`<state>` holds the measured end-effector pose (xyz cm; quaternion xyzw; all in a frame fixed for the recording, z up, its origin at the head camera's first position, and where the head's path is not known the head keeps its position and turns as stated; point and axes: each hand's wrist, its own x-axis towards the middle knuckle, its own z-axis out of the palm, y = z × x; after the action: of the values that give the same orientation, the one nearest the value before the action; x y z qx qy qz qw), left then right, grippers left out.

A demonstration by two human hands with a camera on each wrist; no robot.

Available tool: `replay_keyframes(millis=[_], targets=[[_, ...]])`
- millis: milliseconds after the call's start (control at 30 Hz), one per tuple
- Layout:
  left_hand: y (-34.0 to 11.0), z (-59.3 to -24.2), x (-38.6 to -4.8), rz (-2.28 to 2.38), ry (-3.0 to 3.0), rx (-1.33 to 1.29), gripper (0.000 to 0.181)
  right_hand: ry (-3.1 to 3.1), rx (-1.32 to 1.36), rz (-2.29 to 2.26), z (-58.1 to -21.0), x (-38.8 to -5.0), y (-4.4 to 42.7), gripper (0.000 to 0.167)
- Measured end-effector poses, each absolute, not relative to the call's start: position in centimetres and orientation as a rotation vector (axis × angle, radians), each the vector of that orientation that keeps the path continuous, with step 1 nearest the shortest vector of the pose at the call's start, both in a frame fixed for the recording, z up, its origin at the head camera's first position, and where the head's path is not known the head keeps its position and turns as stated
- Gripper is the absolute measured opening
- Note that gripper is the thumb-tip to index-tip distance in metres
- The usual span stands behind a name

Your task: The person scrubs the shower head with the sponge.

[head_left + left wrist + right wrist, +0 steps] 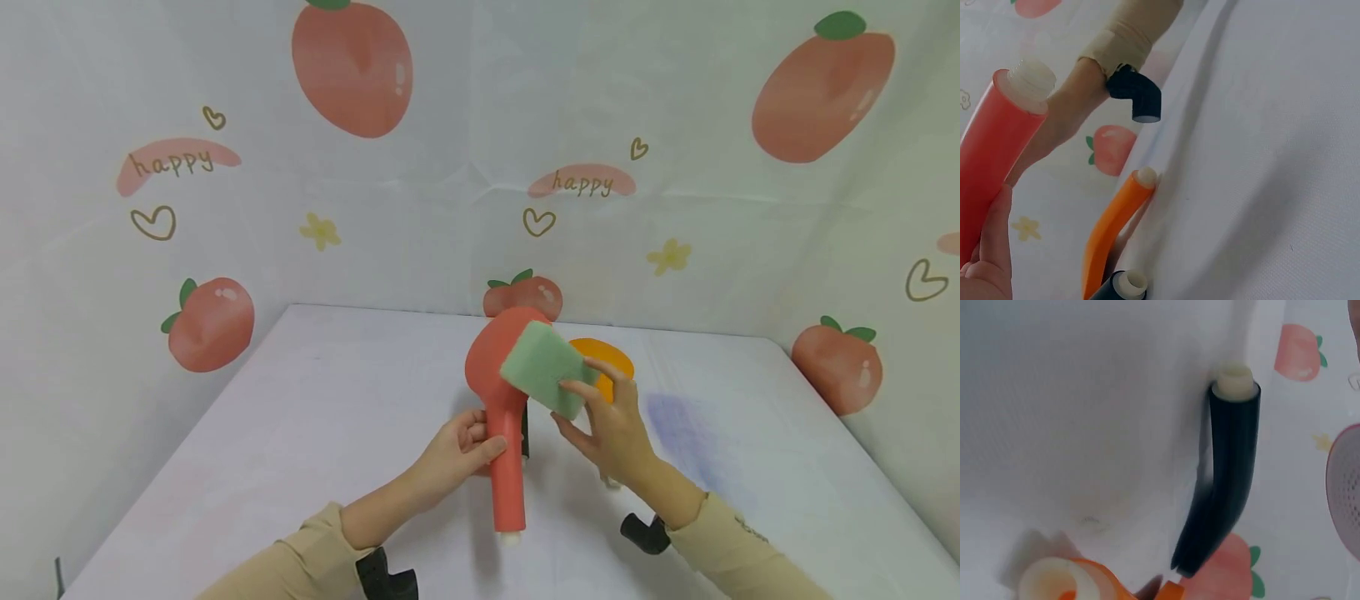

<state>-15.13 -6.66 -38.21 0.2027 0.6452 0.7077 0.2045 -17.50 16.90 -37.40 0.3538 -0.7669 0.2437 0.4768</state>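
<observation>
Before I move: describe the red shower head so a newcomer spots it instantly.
Find the white table; above its middle, the person's left grip holds the red shower head by its handle, round end up. In the head view a green pad partly covers that round end. Unlike the orange piece and black piece beyond it, it is red.

On my feed the red shower head (507, 475) shows a pale, dotted face (1347, 487), and the cloth (543, 367) is plain soft green. I see an orange shower head (600, 352) and a black handle (1235, 444) — both with off-white ends (1235, 387) — and a white table (300, 408) smudged purple. Sleeves (300, 554) read beige; the white backdrop (465, 100) carries red fruit (352, 75), gold hearts (153, 237) and yellow flowers (321, 232).
</observation>
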Motion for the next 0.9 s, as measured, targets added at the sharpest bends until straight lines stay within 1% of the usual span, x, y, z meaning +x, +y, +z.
replay_keyframes(millis=[100, 233, 467, 600, 900], targets=[[-6.7, -38.2, -15.1, 1.959, 1.781, 0.569, 0.055, -1.911, 0.773, 0.699, -37.2, -17.9, 17.2, 0.041], [-6.6, -38.1, -15.1, 1.949, 1.750, 0.578, 0.052, -1.930, 0.759, 0.775, -37.4, -17.8, 17.0, 0.043], [-6.6, -38.2, -15.0, 1.955, 1.724, 0.640, 0.060, -1.852, 0.957, 0.554, -38.4, -17.1, 16.6, 0.035], [-6.7, -38.2, -15.0, 1.952, 1.719, 0.648, 0.059, -1.812, 0.964, 0.520, -38.4, -17.5, 16.9, 0.032], [-6.7, -38.2, -14.7, 1.905, 1.731, 0.663, 0.055, -1.883, 0.774, 0.840, -37.1, -18.6, 17.9, 0.047]])
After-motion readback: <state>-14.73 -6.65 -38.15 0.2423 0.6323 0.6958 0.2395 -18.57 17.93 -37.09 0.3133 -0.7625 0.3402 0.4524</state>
